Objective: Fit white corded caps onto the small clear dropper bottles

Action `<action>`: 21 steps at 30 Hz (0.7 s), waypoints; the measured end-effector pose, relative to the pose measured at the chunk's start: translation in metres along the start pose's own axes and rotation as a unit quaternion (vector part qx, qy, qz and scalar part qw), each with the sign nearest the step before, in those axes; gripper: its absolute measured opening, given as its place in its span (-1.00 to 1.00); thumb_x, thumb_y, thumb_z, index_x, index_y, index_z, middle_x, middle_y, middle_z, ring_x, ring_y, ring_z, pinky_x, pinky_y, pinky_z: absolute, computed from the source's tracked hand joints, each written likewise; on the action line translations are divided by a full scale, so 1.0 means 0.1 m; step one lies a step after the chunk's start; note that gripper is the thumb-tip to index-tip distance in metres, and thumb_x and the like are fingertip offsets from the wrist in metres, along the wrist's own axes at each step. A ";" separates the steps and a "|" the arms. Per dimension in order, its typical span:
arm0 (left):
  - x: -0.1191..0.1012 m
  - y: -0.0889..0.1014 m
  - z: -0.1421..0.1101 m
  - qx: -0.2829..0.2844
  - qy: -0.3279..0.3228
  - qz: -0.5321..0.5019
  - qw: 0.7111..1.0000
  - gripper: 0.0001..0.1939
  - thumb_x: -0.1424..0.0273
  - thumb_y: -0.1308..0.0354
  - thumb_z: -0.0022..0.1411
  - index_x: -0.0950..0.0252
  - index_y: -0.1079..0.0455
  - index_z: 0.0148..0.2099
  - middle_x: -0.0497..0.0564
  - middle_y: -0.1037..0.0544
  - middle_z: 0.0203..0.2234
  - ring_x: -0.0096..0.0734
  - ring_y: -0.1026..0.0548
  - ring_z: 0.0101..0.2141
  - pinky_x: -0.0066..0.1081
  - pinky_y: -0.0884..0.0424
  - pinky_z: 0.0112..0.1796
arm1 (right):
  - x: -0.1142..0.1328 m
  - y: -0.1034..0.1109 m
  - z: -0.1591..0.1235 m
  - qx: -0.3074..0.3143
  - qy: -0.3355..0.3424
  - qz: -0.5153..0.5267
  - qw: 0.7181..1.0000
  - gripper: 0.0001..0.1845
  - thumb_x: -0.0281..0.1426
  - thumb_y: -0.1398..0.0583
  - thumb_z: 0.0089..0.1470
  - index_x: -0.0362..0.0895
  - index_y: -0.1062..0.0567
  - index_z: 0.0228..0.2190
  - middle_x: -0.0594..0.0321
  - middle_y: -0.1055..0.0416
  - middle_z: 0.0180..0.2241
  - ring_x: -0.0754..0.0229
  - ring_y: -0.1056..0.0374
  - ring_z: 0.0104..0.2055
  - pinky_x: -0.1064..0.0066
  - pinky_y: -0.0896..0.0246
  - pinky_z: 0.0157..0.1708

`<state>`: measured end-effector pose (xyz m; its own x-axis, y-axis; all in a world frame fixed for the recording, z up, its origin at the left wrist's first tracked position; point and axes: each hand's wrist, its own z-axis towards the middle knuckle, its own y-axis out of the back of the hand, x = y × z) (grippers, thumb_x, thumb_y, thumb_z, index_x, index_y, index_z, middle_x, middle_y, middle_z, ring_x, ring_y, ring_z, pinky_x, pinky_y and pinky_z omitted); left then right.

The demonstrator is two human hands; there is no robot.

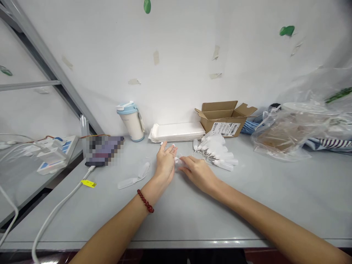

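My left hand (165, 163), with a red bead bracelet (145, 201) at the wrist, is closed around a small white plastic piece, whose ends poke out by the fingertips. Facing it, my right hand (200, 173) pinches a small translucent white piece (178, 161) against the left palm. The fingers cover most of both, so their exact kind cannot be made out. To the right lies a pile of small white tube-like pieces with clear ends and thin cords (216, 148). Two similar pieces joined by a cord (134, 179) lie left of my left hand.
Behind the hands are a stack of flat white packets (177, 132) and an open cardboard box (224, 117). A lidded cup (132, 123) and a phone (103, 150) on a white cable (62, 203) stand left. At right, a clear plastic bag (286, 135) holds a tub.
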<state>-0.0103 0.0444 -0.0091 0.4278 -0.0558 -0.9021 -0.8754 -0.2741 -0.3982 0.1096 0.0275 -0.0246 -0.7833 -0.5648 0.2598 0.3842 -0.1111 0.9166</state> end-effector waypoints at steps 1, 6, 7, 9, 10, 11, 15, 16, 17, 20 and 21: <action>0.01 -0.01 0.00 -0.010 -0.013 0.004 1.000 -0.26 0.75 0.08 0.10 0.32 0.10 0.31 0.27 -0.27 0.15 -0.40 -0.36 0.07 -0.43 -0.25 0.06 | 0.01 -0.01 0.00 0.009 -0.001 -0.004 1.000 -0.81 -0.37 -0.11 0.17 -0.19 -0.42 -0.19 0.11 -0.47 -0.30 0.16 -0.42 -0.37 0.43 -0.13 -0.44; 0.08 -0.05 -0.08 -0.007 -0.135 0.084 0.987 -0.35 0.70 0.11 0.14 0.29 0.01 0.28 0.19 -0.29 0.14 -0.37 -0.35 0.08 -0.35 -0.21 0.11 | 0.03 -0.03 0.01 0.001 -0.016 0.012 1.000 -0.83 -0.44 -0.12 0.15 -0.21 -0.43 -0.21 0.06 -0.48 -0.29 0.13 -0.44 -0.32 0.41 -0.19 -0.38; 0.09 -0.06 -0.11 0.008 -0.168 0.105 0.980 -0.36 0.68 0.11 0.15 0.26 -0.01 0.27 0.15 -0.30 0.13 -0.36 -0.34 0.08 -0.32 -0.19 0.12 | 0.03 -0.03 0.02 -0.012 -0.020 0.022 0.999 -0.83 -0.47 -0.12 0.14 -0.21 -0.43 -0.20 0.06 -0.49 -0.30 0.13 -0.44 -0.31 0.42 -0.21 -0.38; 0.10 -0.07 -0.17 0.042 -0.225 0.133 0.964 -0.38 0.65 0.11 0.18 0.18 -0.04 0.26 0.09 -0.30 0.13 -0.34 -0.31 0.11 -0.28 -0.16 0.14 | 0.00 -0.03 0.02 -0.047 -0.022 0.042 0.998 -0.79 -0.51 -0.12 0.11 -0.19 -0.43 -0.18 0.08 -0.49 -0.30 0.14 -0.44 -0.30 0.42 -0.23 -0.38; 0.11 -0.08 -0.20 0.057 -0.244 0.141 0.958 -0.39 0.65 0.12 0.18 0.15 -0.04 0.26 0.07 -0.30 0.14 -0.34 -0.30 0.11 -0.27 -0.15 0.14 | -0.02 -0.04 0.02 -0.066 -0.020 0.050 0.996 -0.78 -0.52 -0.12 0.10 -0.18 -0.42 -0.17 0.10 -0.50 -0.30 0.14 -0.43 -0.31 0.43 -0.23 -0.38; 0.11 -0.08 -0.21 0.071 -0.254 0.146 0.953 -0.39 0.64 0.12 0.19 0.13 -0.04 0.26 0.05 -0.29 0.14 -0.34 -0.29 0.12 -0.27 -0.14 0.14 | -0.04 -0.04 0.02 -0.083 -0.017 0.056 0.995 -0.76 -0.52 -0.12 0.09 -0.17 -0.42 -0.17 0.11 -0.50 -0.30 0.15 -0.43 -0.32 0.43 -0.23 -0.39; 0.07 -0.06 -0.18 0.085 -0.216 0.159 0.960 -0.42 0.56 0.05 0.22 0.17 0.02 0.26 0.13 -0.26 0.15 -0.34 -0.34 0.07 -0.29 -0.25 0.05 | -0.12 -0.07 0.02 -0.151 0.003 0.060 0.987 -0.82 -0.49 -0.15 0.08 -0.17 -0.43 -0.21 0.13 -0.49 -0.36 0.17 -0.41 -0.39 0.44 -0.22 -0.43; 0.05 -0.05 -0.16 0.068 -0.202 0.170 0.962 -0.45 0.52 0.00 0.21 0.22 -0.02 0.23 0.16 -0.29 0.11 -0.33 -0.37 0.03 -0.31 -0.29 0.00 | -0.14 -0.07 0.02 -0.170 0.006 0.055 0.984 -0.83 -0.46 -0.16 0.09 -0.18 -0.43 -0.22 0.14 -0.49 -0.38 0.18 -0.40 -0.40 0.44 -0.21 -0.44; 0.03 -0.03 -0.13 0.050 -0.193 0.191 0.961 -0.51 0.46 -0.05 0.20 0.27 -0.11 0.17 0.17 -0.35 0.05 -0.33 -0.40 -0.02 -0.34 -0.32 -0.05 | -0.16 -0.08 0.03 -0.186 0.009 0.045 0.981 -0.84 -0.44 -0.16 0.10 -0.18 -0.43 -0.23 0.14 -0.49 -0.39 0.18 -0.40 -0.41 0.44 -0.19 -0.45; -0.04 0.01 -0.07 0.059 -0.166 0.283 0.943 -0.73 0.23 -0.13 0.14 0.37 -0.37 -0.25 0.07 -0.50 -0.34 -0.36 -0.45 -0.29 -0.41 -0.35 -0.26 | -0.20 -0.05 0.04 -0.209 0.012 -0.008 0.978 -0.85 -0.38 -0.14 0.13 -0.16 -0.42 -0.23 0.15 -0.48 -0.40 0.18 -0.39 -0.41 0.45 -0.14 -0.48; -0.06 0.02 -0.06 0.085 -0.157 0.309 0.934 -0.69 0.17 -0.11 0.15 0.36 -0.36 -0.39 0.02 -0.47 -0.48 -0.39 -0.43 -0.39 -0.43 -0.33 -0.33 | -0.22 -0.03 0.04 -0.207 0.014 -0.028 0.978 -0.85 -0.37 -0.12 0.15 -0.15 -0.42 -0.24 0.15 -0.47 -0.41 0.18 -0.38 -0.41 0.46 -0.12 -0.49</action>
<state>-0.0133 0.0380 -0.0035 -0.2352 0.1389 -0.9620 -0.9679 -0.1241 0.2188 0.1233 0.0436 -0.0315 -0.7975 -0.5695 0.1989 0.5100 -0.4604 0.7266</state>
